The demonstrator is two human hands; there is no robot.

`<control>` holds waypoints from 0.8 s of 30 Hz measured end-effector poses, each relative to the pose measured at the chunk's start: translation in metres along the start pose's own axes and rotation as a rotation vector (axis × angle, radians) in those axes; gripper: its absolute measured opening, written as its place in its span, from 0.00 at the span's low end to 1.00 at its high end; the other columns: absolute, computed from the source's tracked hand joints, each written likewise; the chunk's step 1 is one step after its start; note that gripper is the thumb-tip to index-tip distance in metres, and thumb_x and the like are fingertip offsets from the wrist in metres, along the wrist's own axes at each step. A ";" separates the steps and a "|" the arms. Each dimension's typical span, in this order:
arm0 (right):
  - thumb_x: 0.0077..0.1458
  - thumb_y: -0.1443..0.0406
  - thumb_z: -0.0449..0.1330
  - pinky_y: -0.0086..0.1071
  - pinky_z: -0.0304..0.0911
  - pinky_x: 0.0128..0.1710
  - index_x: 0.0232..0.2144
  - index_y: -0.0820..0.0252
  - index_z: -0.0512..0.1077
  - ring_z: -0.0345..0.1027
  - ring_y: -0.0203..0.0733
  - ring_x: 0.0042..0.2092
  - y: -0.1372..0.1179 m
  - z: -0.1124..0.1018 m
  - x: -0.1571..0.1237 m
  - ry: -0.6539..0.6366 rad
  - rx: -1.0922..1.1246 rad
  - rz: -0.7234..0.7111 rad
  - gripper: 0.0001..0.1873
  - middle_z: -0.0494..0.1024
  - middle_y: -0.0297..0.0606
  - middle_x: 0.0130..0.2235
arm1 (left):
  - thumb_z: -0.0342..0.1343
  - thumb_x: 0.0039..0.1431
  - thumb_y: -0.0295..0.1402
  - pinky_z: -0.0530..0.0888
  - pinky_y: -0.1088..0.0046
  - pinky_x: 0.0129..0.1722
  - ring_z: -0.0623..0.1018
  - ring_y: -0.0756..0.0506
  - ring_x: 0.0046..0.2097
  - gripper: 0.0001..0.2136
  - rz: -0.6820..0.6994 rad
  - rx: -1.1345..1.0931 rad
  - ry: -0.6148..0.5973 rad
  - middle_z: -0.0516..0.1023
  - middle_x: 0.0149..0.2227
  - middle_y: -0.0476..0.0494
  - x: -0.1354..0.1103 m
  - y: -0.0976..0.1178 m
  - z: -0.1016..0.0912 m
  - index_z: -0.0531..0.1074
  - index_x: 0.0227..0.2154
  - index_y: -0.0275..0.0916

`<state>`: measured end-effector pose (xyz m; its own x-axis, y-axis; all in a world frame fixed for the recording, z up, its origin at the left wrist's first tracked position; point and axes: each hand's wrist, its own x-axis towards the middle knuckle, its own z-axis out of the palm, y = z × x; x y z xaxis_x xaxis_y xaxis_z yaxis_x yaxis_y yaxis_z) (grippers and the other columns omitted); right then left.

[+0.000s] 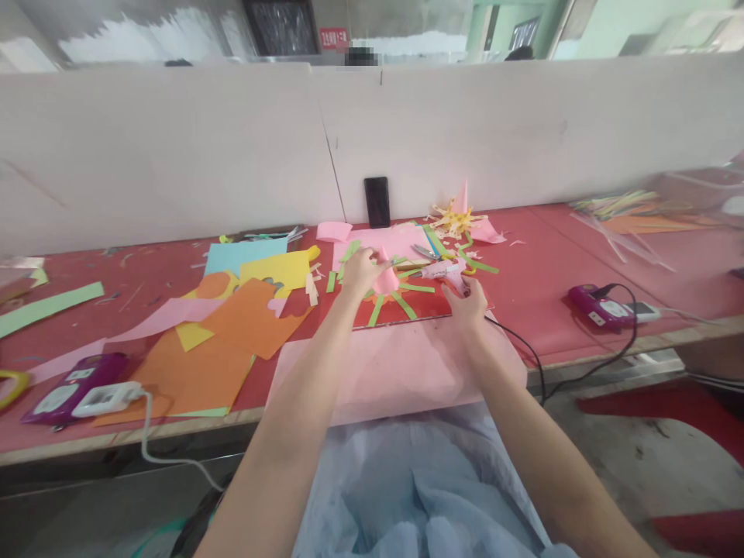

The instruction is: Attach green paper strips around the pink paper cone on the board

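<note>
A pink paper cone stands on an orange scalloped piece, with light green paper strips spread out from its base. My left hand is at the cone's left side, its fingers closed against the paper. A pale pink hot glue gun lies just right of the cone, its nozzle pointing left. Around its handle are the fingers of my right hand. A pair of scissors rests behind the glue gun, partly covered. Under the cone is a red sheet.
Another pink cone with yellow strips stands at the back. A black phone leans on the white partition. Orange paper and other coloured sheets lie left. Purple boxes with cables sit at both sides.
</note>
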<state>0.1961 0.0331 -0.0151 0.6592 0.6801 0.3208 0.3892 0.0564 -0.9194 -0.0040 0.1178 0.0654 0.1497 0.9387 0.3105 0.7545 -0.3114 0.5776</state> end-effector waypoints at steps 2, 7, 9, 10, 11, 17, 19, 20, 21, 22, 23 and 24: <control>0.40 0.53 0.61 0.35 0.61 0.40 0.38 0.61 0.69 0.64 0.41 0.37 0.001 0.000 0.000 0.006 -0.008 -0.004 0.24 0.73 0.40 0.38 | 0.59 0.51 0.36 0.70 0.70 0.43 0.75 0.44 0.42 0.08 -0.016 0.058 0.012 0.77 0.40 0.42 0.002 0.003 0.002 0.74 0.32 0.38; 0.41 0.53 0.61 0.35 0.61 0.39 0.39 0.60 0.69 0.65 0.40 0.37 0.003 0.000 -0.001 0.015 -0.015 -0.022 0.24 0.73 0.40 0.38 | 0.57 0.53 0.36 0.70 0.70 0.42 0.75 0.44 0.41 0.08 -0.009 0.030 0.067 0.77 0.40 0.41 0.006 0.010 -0.010 0.74 0.32 0.37; 0.42 0.53 0.60 0.35 0.61 0.39 0.40 0.60 0.69 0.64 0.40 0.37 0.003 0.000 -0.001 0.017 -0.021 -0.024 0.24 0.73 0.40 0.39 | 0.56 0.54 0.36 0.70 0.70 0.42 0.75 0.44 0.41 0.08 0.031 0.013 0.053 0.77 0.40 0.41 0.006 0.012 -0.019 0.74 0.33 0.37; 0.42 0.53 0.60 0.35 0.61 0.39 0.40 0.60 0.69 0.64 0.39 0.36 0.003 0.000 -0.001 0.018 -0.025 -0.021 0.24 0.73 0.40 0.39 | 0.56 0.54 0.36 0.70 0.70 0.42 0.75 0.44 0.40 0.08 0.047 0.007 0.034 0.77 0.39 0.41 0.007 0.013 -0.022 0.74 0.33 0.37; 0.42 0.54 0.60 0.34 0.61 0.40 0.40 0.60 0.69 0.64 0.39 0.36 0.002 -0.001 -0.001 0.016 -0.025 -0.017 0.23 0.73 0.40 0.39 | 0.56 0.54 0.36 0.70 0.70 0.42 0.76 0.45 0.40 0.08 0.060 0.000 0.010 0.78 0.39 0.41 0.007 0.013 -0.024 0.74 0.33 0.37; 0.40 0.54 0.61 0.35 0.61 0.39 0.39 0.61 0.69 0.64 0.40 0.37 -0.001 -0.002 -0.002 0.001 -0.022 0.006 0.23 0.73 0.40 0.38 | 0.58 0.53 0.34 0.72 0.70 0.42 0.76 0.44 0.43 0.09 0.053 -0.074 -0.136 0.78 0.42 0.41 0.009 0.007 -0.014 0.74 0.36 0.37; 0.40 0.53 0.61 0.35 0.61 0.39 0.39 0.60 0.69 0.64 0.41 0.37 0.000 -0.001 -0.001 -0.005 -0.035 0.007 0.24 0.73 0.40 0.38 | 0.59 0.52 0.32 0.71 0.70 0.45 0.75 0.44 0.46 0.14 0.069 -0.104 -0.125 0.75 0.48 0.41 0.006 0.003 -0.008 0.72 0.42 0.37; 0.40 0.53 0.61 0.35 0.61 0.39 0.39 0.60 0.69 0.64 0.40 0.37 0.001 -0.001 -0.001 -0.008 -0.039 0.001 0.24 0.73 0.40 0.38 | 0.59 0.51 0.32 0.71 0.70 0.46 0.74 0.45 0.48 0.17 0.073 -0.108 -0.081 0.72 0.51 0.40 0.003 0.001 -0.006 0.70 0.45 0.38; 0.40 0.53 0.61 0.35 0.61 0.39 0.39 0.60 0.69 0.64 0.40 0.37 0.002 0.000 0.000 -0.011 -0.043 -0.008 0.24 0.73 0.40 0.38 | 0.59 0.52 0.32 0.70 0.70 0.47 0.74 0.45 0.48 0.19 0.070 -0.104 -0.017 0.71 0.52 0.39 -0.002 -0.001 -0.004 0.69 0.48 0.38; 0.40 0.53 0.60 0.35 0.61 0.39 0.39 0.60 0.69 0.64 0.40 0.37 0.004 0.000 0.000 -0.012 -0.049 -0.019 0.24 0.73 0.40 0.38 | 0.59 0.53 0.32 0.70 0.70 0.48 0.74 0.45 0.48 0.19 0.053 -0.093 0.054 0.70 0.53 0.39 -0.007 -0.003 -0.003 0.68 0.48 0.38; 0.40 0.53 0.60 0.35 0.61 0.39 0.39 0.60 0.69 0.64 0.40 0.37 0.005 0.001 0.001 -0.013 -0.055 -0.029 0.24 0.73 0.40 0.38 | 0.57 0.54 0.32 0.70 0.70 0.48 0.74 0.46 0.47 0.17 0.031 -0.080 0.118 0.71 0.51 0.39 -0.015 -0.005 -0.001 0.69 0.48 0.38; 0.40 0.53 0.60 0.35 0.61 0.39 0.39 0.60 0.69 0.64 0.40 0.37 0.006 0.001 0.001 -0.011 -0.062 -0.039 0.24 0.73 0.40 0.38 | 0.56 0.55 0.32 0.71 0.70 0.47 0.75 0.46 0.45 0.14 -0.004 -0.068 0.172 0.72 0.48 0.39 -0.023 -0.007 0.002 0.71 0.45 0.38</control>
<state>0.1983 0.0350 -0.0209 0.6355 0.6866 0.3530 0.4536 0.0380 -0.8904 -0.0110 0.0989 0.0527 0.0308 0.9025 0.4295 0.7091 -0.3226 0.6270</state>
